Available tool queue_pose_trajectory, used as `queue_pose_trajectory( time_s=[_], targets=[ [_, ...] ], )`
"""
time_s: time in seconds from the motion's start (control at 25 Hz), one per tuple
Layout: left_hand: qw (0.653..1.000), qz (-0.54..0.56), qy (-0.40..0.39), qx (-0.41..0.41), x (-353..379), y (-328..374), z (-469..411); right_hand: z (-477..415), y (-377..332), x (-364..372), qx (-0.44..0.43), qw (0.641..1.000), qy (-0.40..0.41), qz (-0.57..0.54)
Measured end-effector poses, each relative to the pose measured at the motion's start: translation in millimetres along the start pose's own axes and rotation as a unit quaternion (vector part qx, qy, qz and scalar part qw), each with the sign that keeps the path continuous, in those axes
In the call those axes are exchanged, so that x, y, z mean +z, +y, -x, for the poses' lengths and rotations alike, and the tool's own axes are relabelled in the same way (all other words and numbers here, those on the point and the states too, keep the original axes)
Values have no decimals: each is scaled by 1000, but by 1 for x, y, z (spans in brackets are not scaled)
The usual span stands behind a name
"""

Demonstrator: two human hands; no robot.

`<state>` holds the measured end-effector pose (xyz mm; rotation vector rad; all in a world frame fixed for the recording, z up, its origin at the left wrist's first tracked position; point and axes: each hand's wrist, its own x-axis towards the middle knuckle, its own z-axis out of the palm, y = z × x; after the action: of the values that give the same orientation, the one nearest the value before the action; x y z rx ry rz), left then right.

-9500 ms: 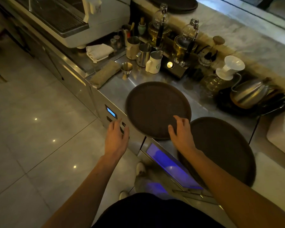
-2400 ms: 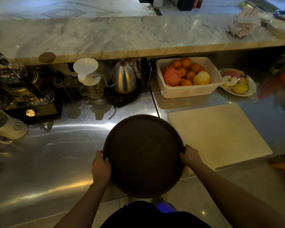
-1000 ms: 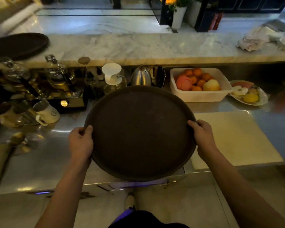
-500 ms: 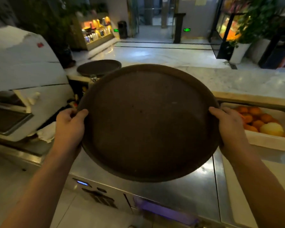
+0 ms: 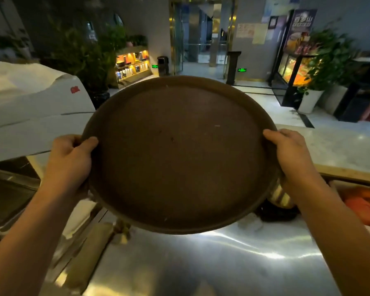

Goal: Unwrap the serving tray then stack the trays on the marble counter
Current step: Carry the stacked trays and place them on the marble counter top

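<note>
Thumbs lie over the raised rim on either side of the round brown serving tray (image 5: 179,154), with the remaining fingers curled underneath and hidden by it. The left hand (image 5: 69,159) is clamped on the tray's left edge, its thumb pressed flat onto the inner lip, and the right hand (image 5: 291,154) is clamped on the opposite edge in the same way, so the tray hangs between both hands. Both forearms reach up from the bottom corners of the head view. The tray is held in the air, tilted with its far edge higher, its bare top surface facing the camera; no wrapping shows on it. It is raised above the shiny steel worktop (image 5: 212,263), which shows bright streaks of reflected light. A rolled brownish cloth (image 5: 88,255) lies on the steel at lower left. Just under the tray's lower right edge, part of a metal kettle (image 5: 280,196) peeks out on a dark base. Beyond the right hand runs the marble counter (image 5: 340,146), pale with a wooden edge, and below it at far right a blurred container of orange fruit (image 5: 367,204). At left stands a large white machine (image 5: 30,107). Potted plants and a lit display shelf fill the dim lobby behind.
</note>
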<state>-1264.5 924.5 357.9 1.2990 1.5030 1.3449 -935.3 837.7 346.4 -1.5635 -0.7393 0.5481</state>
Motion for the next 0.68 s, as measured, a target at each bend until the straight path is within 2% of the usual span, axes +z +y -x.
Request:
queue_pose_trajectory(
  time_s=[0.24, 0.48, 0.68],
  targets=[
    [999, -5, -26, 39, 4, 17, -165, -84, -37, 116, 24, 999, 34, 7],
    [998, 1, -54, 10, 41, 15, -302, -177, -53, 202, 36, 998, 49, 4],
    [995, -44, -84, -23, 94, 7, -409, -261, -53, 254, 37, 996, 62, 48]
  ],
)
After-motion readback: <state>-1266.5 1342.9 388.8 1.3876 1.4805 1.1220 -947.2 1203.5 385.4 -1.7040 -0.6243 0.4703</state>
